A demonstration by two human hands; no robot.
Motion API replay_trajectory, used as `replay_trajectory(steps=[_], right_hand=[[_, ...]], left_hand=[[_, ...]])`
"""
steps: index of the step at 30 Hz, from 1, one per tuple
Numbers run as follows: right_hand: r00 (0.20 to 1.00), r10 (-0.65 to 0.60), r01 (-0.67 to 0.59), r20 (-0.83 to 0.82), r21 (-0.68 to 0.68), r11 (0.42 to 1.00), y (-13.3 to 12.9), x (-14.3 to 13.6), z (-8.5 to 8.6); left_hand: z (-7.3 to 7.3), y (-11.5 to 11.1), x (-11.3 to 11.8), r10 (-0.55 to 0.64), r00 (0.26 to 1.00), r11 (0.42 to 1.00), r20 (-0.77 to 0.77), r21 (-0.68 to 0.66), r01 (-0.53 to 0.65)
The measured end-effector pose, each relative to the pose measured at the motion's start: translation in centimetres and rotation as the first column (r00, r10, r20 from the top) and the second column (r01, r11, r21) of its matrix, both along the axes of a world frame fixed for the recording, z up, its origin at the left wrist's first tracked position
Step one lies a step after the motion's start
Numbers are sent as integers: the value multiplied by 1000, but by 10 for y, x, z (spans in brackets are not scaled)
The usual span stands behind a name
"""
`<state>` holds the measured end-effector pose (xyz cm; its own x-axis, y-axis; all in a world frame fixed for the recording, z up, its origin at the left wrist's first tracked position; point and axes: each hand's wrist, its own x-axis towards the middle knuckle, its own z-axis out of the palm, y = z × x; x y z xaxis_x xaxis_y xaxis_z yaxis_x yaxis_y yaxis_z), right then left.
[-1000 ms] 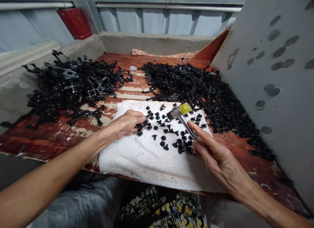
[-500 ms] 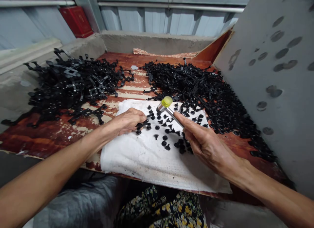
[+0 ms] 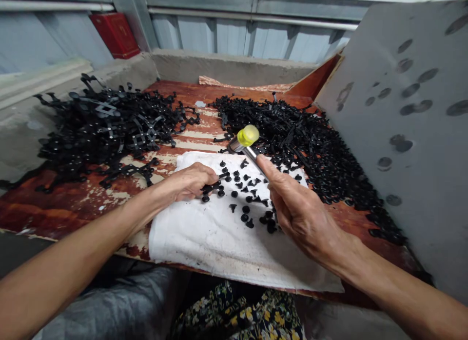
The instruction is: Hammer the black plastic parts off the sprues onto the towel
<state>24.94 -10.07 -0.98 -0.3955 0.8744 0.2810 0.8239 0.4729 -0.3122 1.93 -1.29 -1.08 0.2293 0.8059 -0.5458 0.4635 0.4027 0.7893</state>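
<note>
My left hand point(image 3: 195, 180) is closed on a black linkage part point(image 3: 211, 188) over the white cloth point(image 3: 190, 228). In my right hand point(image 3: 300, 203) is a small hammer point(image 3: 243, 140) with a metal head and a yellow-green face, its index finger stretched along the handle. The hammer head is raised above the cloth's far edge. Several small black knobs point(image 3: 245, 213) lie scattered on the cloth between my two hands, some standing upright and some tipped over.
A tangled pile of black linkages point(image 3: 109, 120) lies at the left. Another large heap of black parts point(image 3: 285, 125) spreads along the right beside a grey spotted board point(image 3: 398, 110). A red box point(image 3: 116, 35) stands at the back left on the ledge.
The hammer and my right hand have risen a little, away from the small black parts on the cloth. My left hand stays nearly in place with its part.
</note>
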Motion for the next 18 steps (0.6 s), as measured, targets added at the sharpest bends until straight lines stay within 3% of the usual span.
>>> replay_trajectory(steps=[3, 7, 11, 15, 18], right_hand=[[992, 23, -13, 121, -77, 997, 1, -1, 2], [1000, 8, -8, 16, -14, 1000, 3, -2, 2], [991, 42, -33, 129, -75, 997, 2, -2, 0], [1000, 6, -6, 8, -22, 1000, -1, -2, -1], [993, 43, -31, 109, -108, 994, 0, -4, 0]], left_hand=[[-2, 1, -1, -65, 997, 997, -32, 36, 66], [-5, 1, -2, -85, 996, 994, -29, 65, 87], [-5, 1, -3, -106, 994, 991, -8, 74, 107], [-9, 2, -4, -100, 995, 992, 11, 82, 98], [-11, 4, -5, -120, 993, 989, 6, 84, 119]])
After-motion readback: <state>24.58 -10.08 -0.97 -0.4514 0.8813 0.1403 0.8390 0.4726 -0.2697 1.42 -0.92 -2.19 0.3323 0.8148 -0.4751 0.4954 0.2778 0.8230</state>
